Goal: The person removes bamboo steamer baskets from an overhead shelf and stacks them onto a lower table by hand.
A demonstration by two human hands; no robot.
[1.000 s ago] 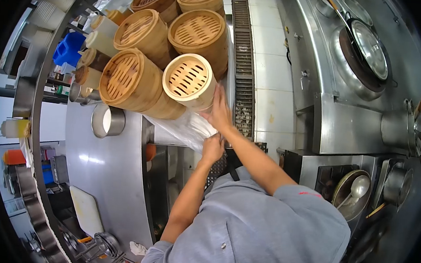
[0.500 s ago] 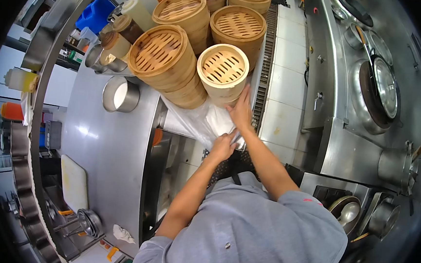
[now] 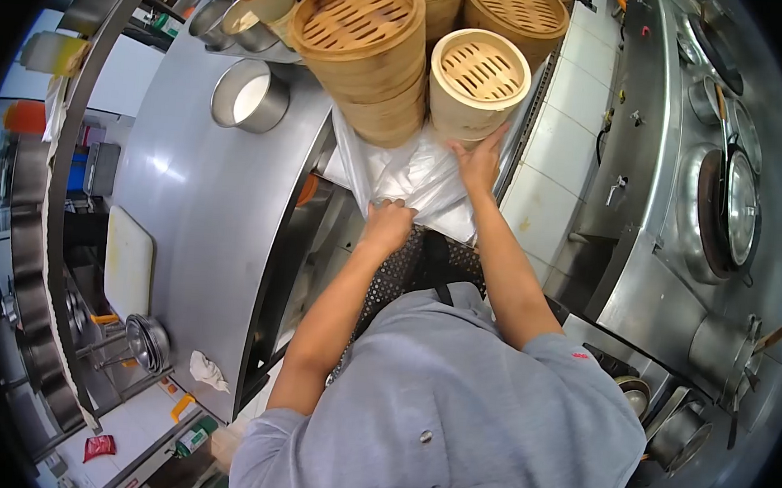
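My left hand (image 3: 390, 225) is closed in a fist around the near edge of a clear plastic sheet (image 3: 405, 174), pulling it into folds. The sheet runs over a white surface and under the steamers. My right hand (image 3: 478, 167) grips the near lower side of a small pale bamboo steamer stack (image 3: 481, 73), thumb to the left and fingers up the right side. The stack stands upright with its slatted lid on. Just left of it rises a larger, darker bamboo steamer stack (image 3: 359, 56), also lidded. The fingertips of my right hand are partly hidden.
More bamboo steamers (image 3: 516, 8) stand behind. On the steel counter (image 3: 203, 204) at left are a metal pot (image 3: 250, 95) with white contents and a white cutting board (image 3: 129, 262). A stove with a wok (image 3: 706, 212) lines the right, across a tiled strip (image 3: 551, 155).
My left hand has moved left and away from my right hand, stretching the plastic sheet. My right hand stays at the small steamer's base. The whole view has shifted.
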